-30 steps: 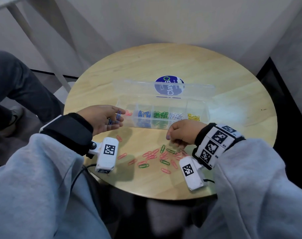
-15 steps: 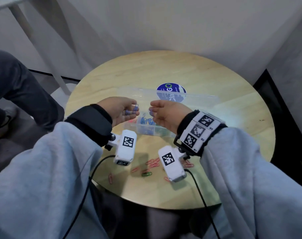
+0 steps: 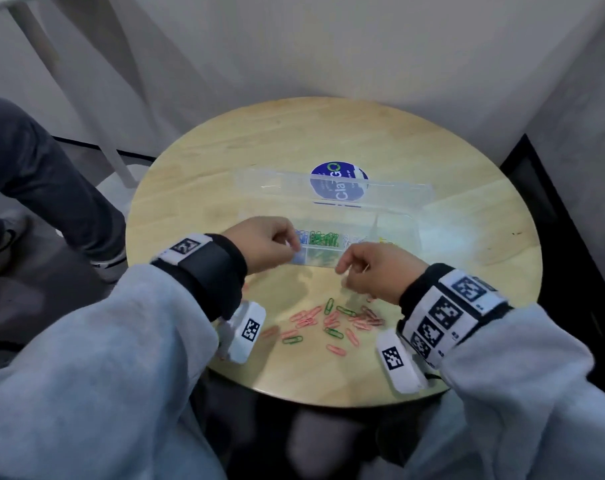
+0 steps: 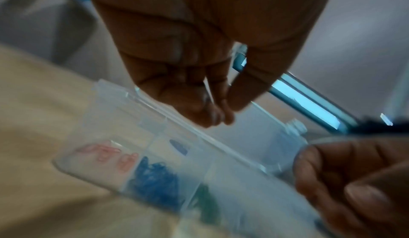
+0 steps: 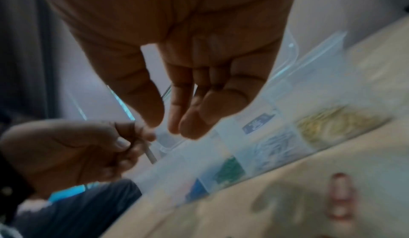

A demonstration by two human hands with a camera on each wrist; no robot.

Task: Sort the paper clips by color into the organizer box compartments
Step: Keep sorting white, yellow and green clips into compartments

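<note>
Head view: the clear plastic organizer box (image 3: 391, 233) sits mid-table; pink and green paper clips (image 3: 332, 322) lie scattered before it. Left wrist view: left hand (image 4: 199, 67) fingertips pressed together above the blue compartment. Right wrist view: right hand (image 5: 188, 67) fingers loose, holding nothing.

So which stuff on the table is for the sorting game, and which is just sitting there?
For the job:
- organizer box
- loose pink and green paper clips
- left hand
- right hand

Just there:
- blue round sticker
- table
</note>
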